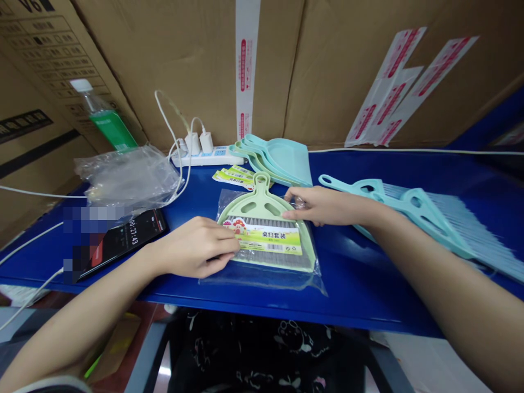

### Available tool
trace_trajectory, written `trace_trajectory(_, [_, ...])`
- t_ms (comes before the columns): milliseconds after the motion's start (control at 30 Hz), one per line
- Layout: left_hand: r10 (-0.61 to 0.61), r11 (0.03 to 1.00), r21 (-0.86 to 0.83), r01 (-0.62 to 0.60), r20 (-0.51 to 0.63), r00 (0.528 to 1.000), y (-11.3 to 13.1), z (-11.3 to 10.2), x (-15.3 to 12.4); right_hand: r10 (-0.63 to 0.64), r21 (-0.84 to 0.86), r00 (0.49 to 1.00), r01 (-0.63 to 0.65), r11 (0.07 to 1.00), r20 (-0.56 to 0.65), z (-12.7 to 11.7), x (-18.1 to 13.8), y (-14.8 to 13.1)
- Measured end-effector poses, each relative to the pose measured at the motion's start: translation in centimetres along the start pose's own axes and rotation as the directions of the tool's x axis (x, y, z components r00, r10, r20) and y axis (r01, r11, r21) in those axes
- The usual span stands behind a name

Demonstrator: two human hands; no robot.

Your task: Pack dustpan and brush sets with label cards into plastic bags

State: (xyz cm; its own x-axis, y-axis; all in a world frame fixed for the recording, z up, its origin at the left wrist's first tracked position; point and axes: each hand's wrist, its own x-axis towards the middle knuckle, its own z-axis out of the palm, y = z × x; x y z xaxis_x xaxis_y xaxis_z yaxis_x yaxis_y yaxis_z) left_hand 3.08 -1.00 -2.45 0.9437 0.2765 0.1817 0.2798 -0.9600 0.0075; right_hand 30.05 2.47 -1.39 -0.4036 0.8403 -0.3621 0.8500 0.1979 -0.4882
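A light green dustpan [309, 262] with a grey-bristled brush [278, 260] nested in it lies flat on the blue table, inside a clear plastic bag [262, 279]. Its handle points away from me. Across the brush sits a yellow-green label card [282, 237] with a mushroom picture. My left hand [200, 248] is closed, its curled fingers gripping the bag's left edge by the label. At the upper right edge of the same package, my right hand [313, 204] pinches the plastic between thumb and fingers; part of that grip is hidden.
Stacked dustpans [286, 158] and loose label cards [233, 177] lie behind the package. Blue brushes [426, 213] spread out at right. On the left are a phone [131, 240], crumpled plastic bags [126, 177], a bottle [110, 125] and a power strip [221, 155] with cables. Cardboard [196, 60] walls the back.
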Motion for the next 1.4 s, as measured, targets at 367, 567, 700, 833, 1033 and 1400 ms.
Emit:
trace_trajectory(367, [-0.01,1.0,0.012,0.01,0.012,1.0,-0.06,0.02,-0.04,0.005,-0.003,1.0,-0.005,1.0,0.002,-0.02,-0.09,-0.03])
trace_trajectory(567, [-0.022,1.0,0.018,0.021,0.016,1.0,-0.08,0.08,-0.07,0.017,-0.009,1.0,-0.017,1.0,0.001,-0.05,-0.08,-0.17])
trace_trajectory(700, [-0.026,1.0,0.011,0.026,0.023,0.999,-0.07,0.09,-0.05,0.032,-0.022,0.999,-0.032,0.999,0.003,-0.05,-0.1,-0.31])
trace_trajectory(833, [-0.017,1.0,0.012,0.017,0.019,1.0,-0.09,0.14,-0.07,0.03,-0.021,1.0,-0.03,0.999,-0.001,-0.05,-0.07,-0.31])
trace_trajectory(1033, [-0.028,0.999,0.023,0.028,0.019,0.999,-0.04,0.13,-0.03,0.034,-0.006,0.999,-0.034,0.999,-0.003,0.01,-0.07,-0.33])
trace_trajectory(1400, [-0.027,1.0,0.004,0.027,0.022,0.999,-0.05,0.15,-0.02,0.033,-0.024,0.999,-0.032,0.999,0.003,0.05,-0.08,-0.37])
